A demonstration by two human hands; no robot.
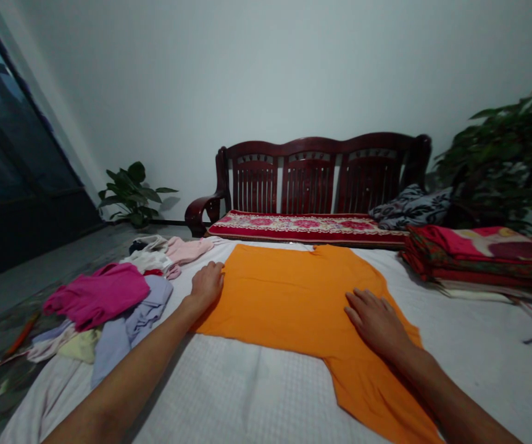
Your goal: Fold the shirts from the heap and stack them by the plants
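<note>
Orange shirt was laid flat on white cloth, one sleeve toward the camera. Right hand was placed palm-down on it, grip wide, fingers slightly spread. Left hand was set at the shirt's left edge; whether fabric was pinched in that grip could not be told. Loose clothes were heaped at left, folded textiles stacked at right. Behind, a wooden settee was topped by a red floral runner.
</note>
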